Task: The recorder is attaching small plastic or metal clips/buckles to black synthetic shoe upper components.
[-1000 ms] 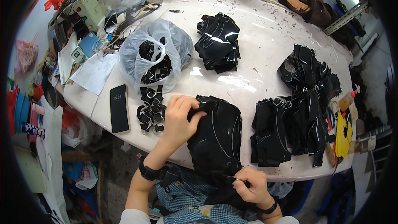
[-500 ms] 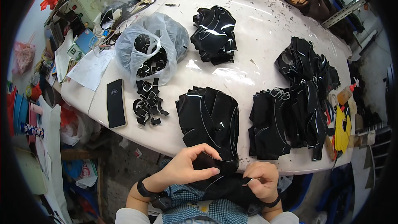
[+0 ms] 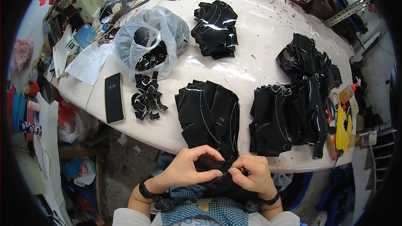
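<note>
At the table's front edge, my left hand (image 3: 193, 166) curves its thumb and fingers around the edge of a black patent leather piece (image 3: 203, 164). My right hand (image 3: 254, 173) pinches a short buckle strap (image 3: 238, 168) against that piece's right end; its fingers cover most of the strap. Just beyond my hands lies a stack of black patent leather pieces (image 3: 208, 113) with pale curved lines. Left of the stack sits a small heap of short black buckle straps (image 3: 147, 100), spilling from a translucent plastic bag (image 3: 176, 37).
A phone (image 3: 114, 98) lies at the left beside a paper sheet (image 3: 90, 65). Another black leather stack (image 3: 215, 27) is farther back. Pieces with buckles (image 3: 270, 121) are piled on the right, near yellow-handled tools (image 3: 344, 129). Clutter covers the table's far left.
My right hand has moved left and brought the strap up to the black piece's end. My left hand keeps its hold. The view has shifted slightly.
</note>
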### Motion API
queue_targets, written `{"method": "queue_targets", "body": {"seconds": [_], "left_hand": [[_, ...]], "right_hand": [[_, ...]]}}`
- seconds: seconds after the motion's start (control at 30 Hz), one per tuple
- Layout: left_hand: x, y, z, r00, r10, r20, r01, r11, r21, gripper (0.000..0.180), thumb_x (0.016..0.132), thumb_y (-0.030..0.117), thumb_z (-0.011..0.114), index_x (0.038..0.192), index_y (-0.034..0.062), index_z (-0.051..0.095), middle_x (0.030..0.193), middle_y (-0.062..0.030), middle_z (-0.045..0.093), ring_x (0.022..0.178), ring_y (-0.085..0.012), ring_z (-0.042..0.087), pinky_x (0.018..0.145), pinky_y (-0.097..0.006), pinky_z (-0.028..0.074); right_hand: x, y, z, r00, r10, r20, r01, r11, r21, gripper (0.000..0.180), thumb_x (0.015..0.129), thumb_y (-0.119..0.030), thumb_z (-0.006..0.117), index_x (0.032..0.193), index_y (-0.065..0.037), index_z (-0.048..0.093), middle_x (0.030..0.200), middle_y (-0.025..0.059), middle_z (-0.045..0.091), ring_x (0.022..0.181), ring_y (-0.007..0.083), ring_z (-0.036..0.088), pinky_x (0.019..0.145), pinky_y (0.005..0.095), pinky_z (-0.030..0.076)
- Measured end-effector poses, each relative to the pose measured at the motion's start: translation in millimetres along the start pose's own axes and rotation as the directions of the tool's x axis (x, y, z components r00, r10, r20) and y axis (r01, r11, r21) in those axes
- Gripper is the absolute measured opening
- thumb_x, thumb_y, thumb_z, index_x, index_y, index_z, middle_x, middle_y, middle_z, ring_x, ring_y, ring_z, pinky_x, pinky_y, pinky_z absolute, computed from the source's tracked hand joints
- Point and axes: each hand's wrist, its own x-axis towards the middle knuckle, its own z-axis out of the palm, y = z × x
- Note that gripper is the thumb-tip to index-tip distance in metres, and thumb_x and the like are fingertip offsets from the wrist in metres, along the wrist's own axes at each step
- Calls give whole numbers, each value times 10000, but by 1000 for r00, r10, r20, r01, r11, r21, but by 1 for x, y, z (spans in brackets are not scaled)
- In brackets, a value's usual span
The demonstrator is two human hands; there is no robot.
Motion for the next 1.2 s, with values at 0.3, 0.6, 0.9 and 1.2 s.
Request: {"method": "queue_targets", "body": {"seconds": [0.3,0.6,0.9,1.2], "left_hand": [[1,-4,3,1000,18,-4,-17,994,106,260,673,43,723,896,5,596,806,-28,628,730,-71,596,674,-200,474],[-3,-2,6,982,188,-14,-174,934,313,232,675,66,669,877,-8,581,750,-87,661,712,-137,657,651,-226,513],[-10,-2,11,982,184,-35,-160,923,350,188,691,59,681,846,-11,599,748,-95,657,698,-139,654,636,-225,512],[-20,-19,27,780,624,38,-475,552,686,246,526,-22,687,763,35,653,623,-43,596,540,-178,575,475,-249,414]], "right_hand": [[2,1,-5,990,-103,95,118,979,-164,124,667,-84,665,652,-23,558,568,63,532,461,193,516,431,271,384],[2,-4,-3,995,-39,87,54,984,-171,139,699,-119,670,698,-38,557,602,43,528,490,155,538,444,262,412],[-4,-7,3,997,-42,70,48,995,-86,148,668,-57,662,784,-8,585,626,41,522,458,122,530,422,223,415],[-16,5,15,993,-108,-56,98,983,-155,179,641,-9,660,784,11,554,614,69,505,455,144,505,407,251,393]]}}
